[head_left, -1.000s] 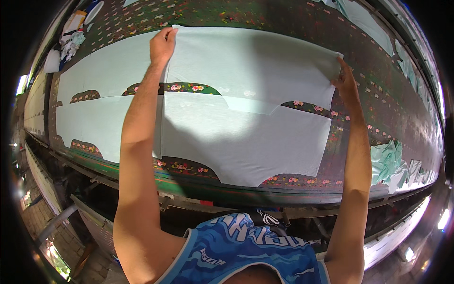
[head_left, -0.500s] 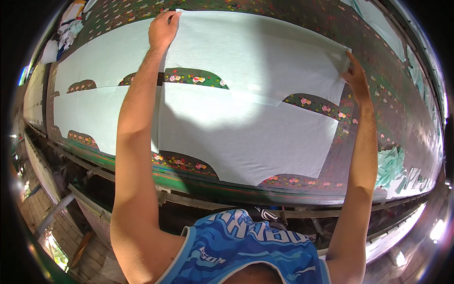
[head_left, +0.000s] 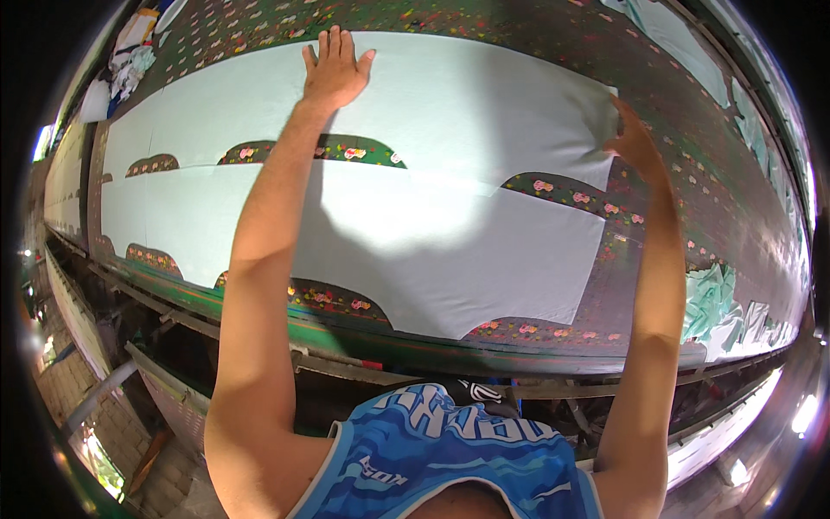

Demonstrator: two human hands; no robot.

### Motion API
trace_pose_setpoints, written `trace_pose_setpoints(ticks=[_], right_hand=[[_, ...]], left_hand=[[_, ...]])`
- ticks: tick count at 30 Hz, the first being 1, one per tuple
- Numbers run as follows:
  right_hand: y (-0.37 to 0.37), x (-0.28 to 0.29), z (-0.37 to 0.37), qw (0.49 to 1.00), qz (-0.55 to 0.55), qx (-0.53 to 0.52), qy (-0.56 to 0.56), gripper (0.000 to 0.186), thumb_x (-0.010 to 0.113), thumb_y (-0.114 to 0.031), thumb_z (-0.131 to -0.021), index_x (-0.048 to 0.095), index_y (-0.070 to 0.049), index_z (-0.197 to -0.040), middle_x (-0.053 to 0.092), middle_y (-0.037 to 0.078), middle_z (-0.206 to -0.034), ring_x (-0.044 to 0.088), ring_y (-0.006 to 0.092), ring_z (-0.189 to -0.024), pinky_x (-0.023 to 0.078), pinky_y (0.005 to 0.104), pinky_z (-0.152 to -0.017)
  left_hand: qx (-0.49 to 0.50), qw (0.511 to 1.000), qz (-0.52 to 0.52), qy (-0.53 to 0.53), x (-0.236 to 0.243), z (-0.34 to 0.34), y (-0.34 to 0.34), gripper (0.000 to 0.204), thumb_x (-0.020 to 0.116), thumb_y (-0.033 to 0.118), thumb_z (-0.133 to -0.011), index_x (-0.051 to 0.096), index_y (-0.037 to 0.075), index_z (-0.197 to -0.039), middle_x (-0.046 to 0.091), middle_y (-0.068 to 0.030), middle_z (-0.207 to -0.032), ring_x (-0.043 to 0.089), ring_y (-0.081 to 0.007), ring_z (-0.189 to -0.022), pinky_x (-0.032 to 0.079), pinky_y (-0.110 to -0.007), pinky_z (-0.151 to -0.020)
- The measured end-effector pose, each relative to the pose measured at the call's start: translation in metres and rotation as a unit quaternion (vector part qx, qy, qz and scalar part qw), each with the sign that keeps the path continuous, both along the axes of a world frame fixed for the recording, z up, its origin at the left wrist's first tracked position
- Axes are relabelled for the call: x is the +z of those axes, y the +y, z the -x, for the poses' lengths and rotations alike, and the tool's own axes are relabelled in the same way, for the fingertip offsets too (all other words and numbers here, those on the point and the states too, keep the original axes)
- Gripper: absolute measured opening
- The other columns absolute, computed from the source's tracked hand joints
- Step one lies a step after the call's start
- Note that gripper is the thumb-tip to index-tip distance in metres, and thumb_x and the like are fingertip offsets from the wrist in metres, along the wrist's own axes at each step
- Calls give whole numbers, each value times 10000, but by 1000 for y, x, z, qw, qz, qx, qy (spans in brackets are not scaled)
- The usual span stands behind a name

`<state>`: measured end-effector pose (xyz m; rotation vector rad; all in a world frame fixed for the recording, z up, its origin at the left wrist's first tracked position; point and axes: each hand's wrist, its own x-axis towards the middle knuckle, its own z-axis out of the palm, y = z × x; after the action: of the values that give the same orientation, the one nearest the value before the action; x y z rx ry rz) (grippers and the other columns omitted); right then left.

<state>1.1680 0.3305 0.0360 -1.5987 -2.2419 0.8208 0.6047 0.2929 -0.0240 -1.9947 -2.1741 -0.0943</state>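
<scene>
My left hand [head_left: 335, 78] lies flat with spread fingers near the far edge of a pale fabric panel [head_left: 432, 95]. At the panel's right end, my right hand [head_left: 638, 149] grips the edge near the far corner; small creases run from its fingers, whose tips are partly hidden. A second pale panel [head_left: 450, 268] lies smooth on the nearer side, with curved cut-outs along its edges. More pale cut fabric [head_left: 164, 203] extends to the left, partly covered by my left forearm.
The long dark table [head_left: 644, 268] bears small printed pink and white motifs. Crumpled pale green fabric [head_left: 711, 298] sits at its near right. Bundled cloth [head_left: 130, 69] lies at the far left, and a metal rail [head_left: 346, 368] runs along the near side.
My left hand has let go of the far panel's edge, moved slightly right and flattened on the cloth. My right hand has shifted a little left with the panel's corner, closing the gap between the pieces.
</scene>
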Motion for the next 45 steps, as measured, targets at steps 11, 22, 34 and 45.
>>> trace_pose_setpoints(ticks=[11, 22, 34, 45], right_hand=[[-39, -18, 9, 994, -92, -50, 38, 1007, 767, -25, -666, 385, -65, -1596, 415, 205, -1599, 412, 333, -1482, 413, 384, -1183], [-124, 23, 0, 976, -67, -181, 104, 832, 673, 11, -766, 468, -119, -1562, 424, 140, -1615, 527, 285, -1394, 560, 358, -972], [-261, 23, -8, 974, -1, -184, 131, 432, 675, -14, -838, 681, -44, -1269, 683, 166, -1220, 678, 312, -1112, 556, 395, -951], [-352, 64, -142, 957, -67, -227, 170, 416, 739, -98, -891, 665, -34, -1295, 690, 193, -1254, 714, 336, -1050, 578, 400, -897]], left_hand=[[-355, 926, -59, -116, 18, -308, 1, 730, 447, 565, -1046, 427, 46, -1558, 346, -171, -1665, 261, -398, -1557, 218, -640, -1231], [-411, 901, -21, -138, 20, -421, -51, 773, 462, 526, -1039, 376, -35, -1564, 336, -208, -1658, 264, -404, -1551, 197, -597, -1255], [-226, 965, 25, -132, 16, -304, -86, 762, 377, 529, -1081, 309, -16, -1610, 233, -214, -1705, 166, -385, -1592, 120, -534, -1291], [-80, 971, 182, -133, 51, -316, -136, 823, 279, 609, -1088, 439, -72, -1520, 329, -343, -1614, 254, -453, -1549, 216, -481, -1277]])
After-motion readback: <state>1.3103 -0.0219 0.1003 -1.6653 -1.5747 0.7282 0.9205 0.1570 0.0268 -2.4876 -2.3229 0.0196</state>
